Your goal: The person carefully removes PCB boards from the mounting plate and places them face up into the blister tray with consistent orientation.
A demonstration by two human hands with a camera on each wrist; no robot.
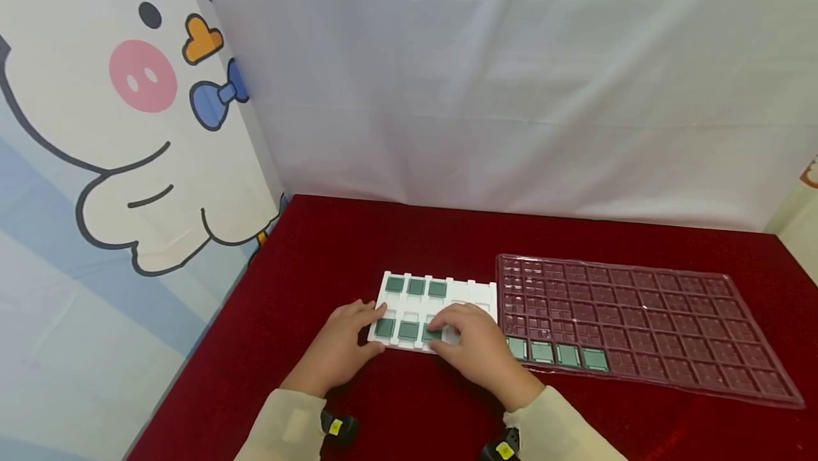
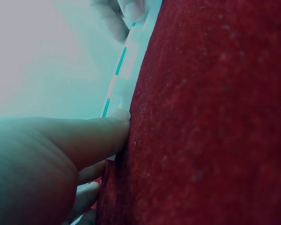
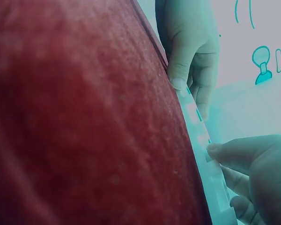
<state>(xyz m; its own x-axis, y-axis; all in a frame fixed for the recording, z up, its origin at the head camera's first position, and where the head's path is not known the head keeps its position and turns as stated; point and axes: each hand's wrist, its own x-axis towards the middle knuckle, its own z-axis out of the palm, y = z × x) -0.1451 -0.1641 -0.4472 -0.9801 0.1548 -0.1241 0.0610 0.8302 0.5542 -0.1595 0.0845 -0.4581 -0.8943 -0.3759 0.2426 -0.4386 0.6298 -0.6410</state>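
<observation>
A white slotted tray [image 1: 461, 292] lies on a red cloth [image 1: 358, 248]. At the tray's left end, a person's left hand [image 1: 340, 344] grips the edge, thumb at the near corner. At the tray's near row, the right hand [image 1: 478, 344] pinches the third green square [image 1: 433, 334] from the left, between thumb and index finger; that square is in its slot. Two more green squares [image 1: 396, 329] sit left of it in that row, and three fill the tray's far row from the left. Just right of the tray, a clear plastic sheet of compartments [image 1: 645, 319] holds four green pieces [image 1: 568, 355] along its near edge.
</observation>
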